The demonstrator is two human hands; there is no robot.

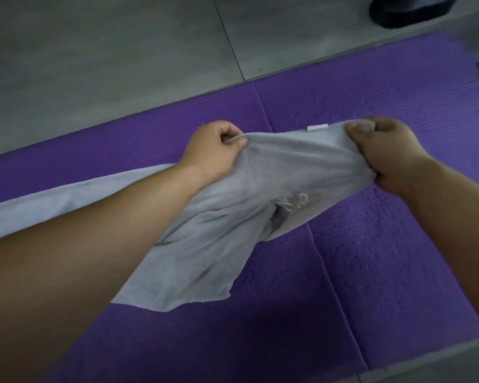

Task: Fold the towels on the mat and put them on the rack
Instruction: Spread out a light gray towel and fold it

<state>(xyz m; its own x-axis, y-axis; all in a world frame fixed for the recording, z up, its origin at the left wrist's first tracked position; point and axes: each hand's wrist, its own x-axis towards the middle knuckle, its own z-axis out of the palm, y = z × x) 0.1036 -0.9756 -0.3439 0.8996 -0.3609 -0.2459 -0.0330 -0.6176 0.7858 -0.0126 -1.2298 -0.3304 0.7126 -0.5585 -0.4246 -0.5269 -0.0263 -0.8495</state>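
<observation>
Grey towel (pixel 233 217) is over the purple mat (pixel 385 258), top edge pulled taut btwn both hands, prob. to straighten it and find the corners before a fold. Left hand (pixel 213 150) pinches the hem w/ thumb against curled fingers. Right hand (pixel 385 156) has fingers curled round a bunched corner, taking in more cloth. Holding two points apart lets the rest hang and shed wrinkles. The middle sags, a lower corner drapes toward the mat, and a long part trails off left under the left forearm, flat on the mat. White tag (pixel 317 127) sits on the held edge, near the right hand. No fold made yet, I'd judge. Rack not in view. Grey tile floor (pixel 94 64) lies beyond the mat; dark blurred thing (pixel 407 12) top right, can't tell what.
</observation>
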